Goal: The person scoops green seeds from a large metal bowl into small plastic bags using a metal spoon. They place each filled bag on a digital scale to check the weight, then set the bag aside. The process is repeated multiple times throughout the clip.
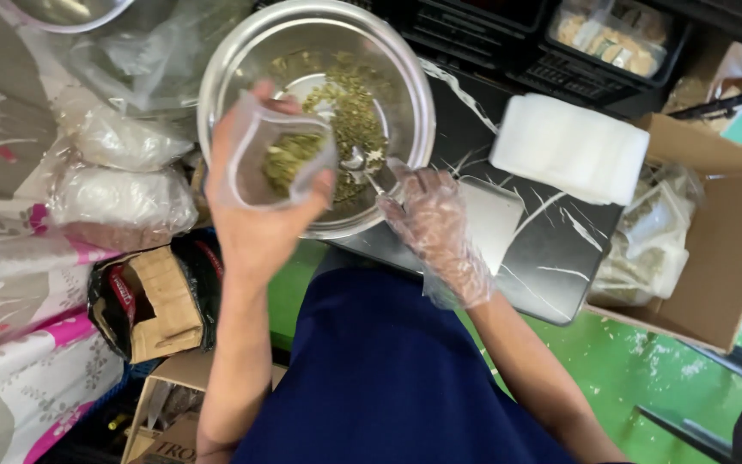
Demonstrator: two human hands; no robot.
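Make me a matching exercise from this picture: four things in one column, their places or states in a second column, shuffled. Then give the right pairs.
Things:
1. small clear bag
2. steel bowl
3. white stack
4. right hand

Places or states:
A. in a thin plastic glove
B. held in the bare left hand, partly filled with green bits
C. lies between the bowl and the cardboard box
D. holds loose green bits

Pairs: 1-B, 2-D, 3-C, 4-A

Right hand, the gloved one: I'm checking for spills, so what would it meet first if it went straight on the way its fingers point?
Probably the rim of the steel bowl, then the green-brown bits inside; the right hand is already at the edge, though depth is unclear.
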